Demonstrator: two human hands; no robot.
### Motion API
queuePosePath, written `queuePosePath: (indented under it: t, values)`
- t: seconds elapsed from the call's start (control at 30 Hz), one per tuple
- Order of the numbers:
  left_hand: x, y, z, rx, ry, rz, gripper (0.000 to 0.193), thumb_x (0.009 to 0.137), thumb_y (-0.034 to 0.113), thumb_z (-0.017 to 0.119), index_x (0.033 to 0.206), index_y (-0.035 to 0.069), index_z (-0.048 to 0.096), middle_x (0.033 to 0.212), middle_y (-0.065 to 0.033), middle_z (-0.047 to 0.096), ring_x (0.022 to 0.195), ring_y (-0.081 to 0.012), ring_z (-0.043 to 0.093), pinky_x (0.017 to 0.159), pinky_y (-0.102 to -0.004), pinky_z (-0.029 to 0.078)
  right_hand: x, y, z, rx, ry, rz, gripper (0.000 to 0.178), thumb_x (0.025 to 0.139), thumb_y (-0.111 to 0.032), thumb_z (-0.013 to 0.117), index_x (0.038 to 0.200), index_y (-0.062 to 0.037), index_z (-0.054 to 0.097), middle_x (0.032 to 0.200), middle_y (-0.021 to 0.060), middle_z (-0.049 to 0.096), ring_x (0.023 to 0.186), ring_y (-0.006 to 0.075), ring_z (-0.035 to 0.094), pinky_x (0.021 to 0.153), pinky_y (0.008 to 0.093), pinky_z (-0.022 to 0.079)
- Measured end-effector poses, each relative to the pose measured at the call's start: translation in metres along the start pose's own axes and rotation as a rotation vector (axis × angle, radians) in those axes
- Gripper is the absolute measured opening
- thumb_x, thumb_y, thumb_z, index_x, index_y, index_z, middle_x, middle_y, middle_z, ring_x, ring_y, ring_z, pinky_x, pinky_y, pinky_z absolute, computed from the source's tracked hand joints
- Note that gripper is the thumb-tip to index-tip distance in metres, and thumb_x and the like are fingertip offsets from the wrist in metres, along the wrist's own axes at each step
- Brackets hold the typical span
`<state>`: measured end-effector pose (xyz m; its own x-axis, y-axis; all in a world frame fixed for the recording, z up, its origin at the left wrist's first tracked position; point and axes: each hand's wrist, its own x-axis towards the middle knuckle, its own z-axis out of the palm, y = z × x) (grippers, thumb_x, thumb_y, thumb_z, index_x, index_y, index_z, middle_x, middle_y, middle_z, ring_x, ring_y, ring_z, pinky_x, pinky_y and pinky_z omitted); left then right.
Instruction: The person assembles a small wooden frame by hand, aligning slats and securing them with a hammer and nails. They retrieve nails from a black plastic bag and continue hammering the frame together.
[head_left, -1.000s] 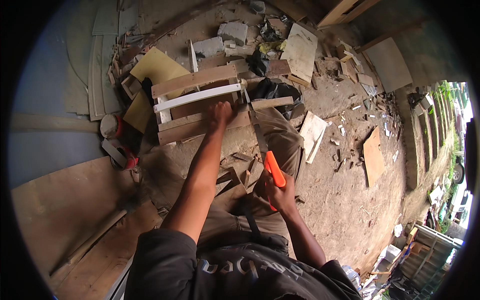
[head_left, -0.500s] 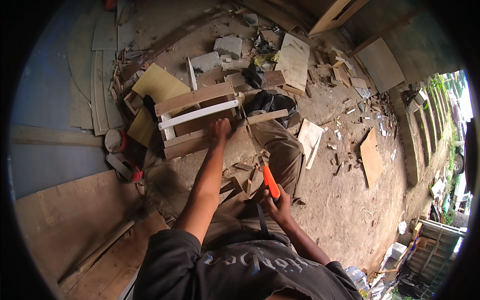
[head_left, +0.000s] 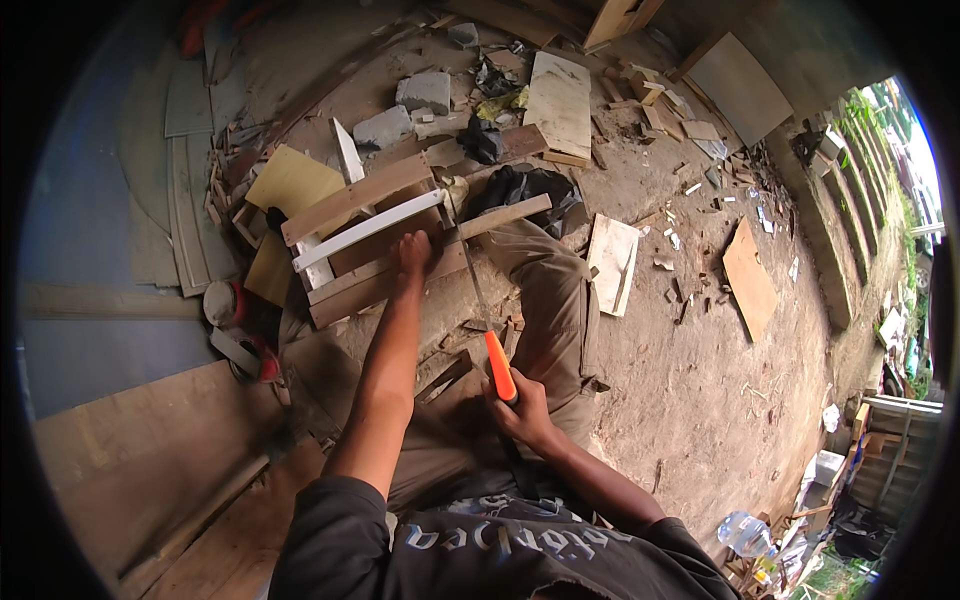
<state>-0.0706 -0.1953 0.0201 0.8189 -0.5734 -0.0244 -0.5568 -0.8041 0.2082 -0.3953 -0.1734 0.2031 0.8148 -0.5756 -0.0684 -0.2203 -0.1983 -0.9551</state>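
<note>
A wooden slatted frame (head_left: pixel 370 193) with one white-painted slat (head_left: pixel 370 230) lies ahead of my knees, left of centre. My left hand (head_left: pixel 412 253) grips the frame's nearer slats close to their right end, its fingers bent and partly hidden. In my right hand (head_left: pixel 520 402) is a handsaw with an orange handle (head_left: pixel 501 368). Its thin blade (head_left: pixel 476 283) runs up and away along the frame's right end, and I cannot tell how deep it sits in the wood. A narrow wooden stick (head_left: pixel 508 214) juts out to the right beyond the blade.
Concrete blocks (head_left: pixel 424 92), a black plastic bag (head_left: pixel 528 190) and a pale board (head_left: pixel 557 105) lie beyond the frame. Board pieces (head_left: pixel 749 280) and wood scraps litter the floor at right. A red-and-white bucket (head_left: pixel 223 302) stands at left; a plastic bottle (head_left: pixel 745 533) lies near right.
The view has shifted, so most things appear farther left. The saw handle and my right hand have come slightly closer to the frame. My left hand keeps its place on it.
</note>
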Motion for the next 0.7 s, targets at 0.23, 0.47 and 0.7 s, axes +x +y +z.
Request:
queuePosePath:
  t: [0.23, 0.47, 0.7]
  values:
    - [0.006, 0.001, -0.004, -0.022, -0.061, -0.032, 0.03, 0.09, 0.023, 0.048, 0.09, 0.008, 0.074, 0.092, -0.0203, 0.07, 0.092, -0.0388, 0.069, 0.084, -0.0527, 0.051, 0.005, 0.001, -0.028, 0.078, -0.097, 0.067, 0.023, 0.089, -0.016, 0.068, 0.095, 0.0017, 0.055, 0.071, 0.0209, 0.058, 0.062, 0.0363, 0.058, 0.06, 0.0373, 0.047]
    - [0.013, 0.002, 0.0, -0.013, -0.039, -0.003, 0.028, 0.089, 0.017, 0.047, 0.088, 0.008, 0.074, 0.092, -0.0188, 0.071, 0.089, -0.0384, 0.069, 0.079, -0.0516, 0.053, 0.024, -0.015, -0.058, 0.051, -0.142, 0.173, 0.024, 0.091, -0.016, 0.065, 0.099, 0.0039, 0.055, 0.071, 0.0201, 0.058, 0.061, 0.0257, 0.058, 0.062, 0.0367, 0.048]
    - [0.004, 0.009, -0.028, 0.058, -0.103, -0.013, 0.028, 0.09, 0.017, 0.045, 0.087, 0.009, 0.072, 0.093, -0.0165, 0.071, 0.088, -0.0368, 0.07, 0.078, -0.0496, 0.055, 0.026, -0.017, -0.04, 0.04, -0.088, 0.204, 0.027, 0.094, -0.023, 0.063, 0.092, 0.0028, 0.055, 0.064, 0.0108, 0.055, 0.059, 0.011, 0.053, 0.055, 0.0306, 0.044]
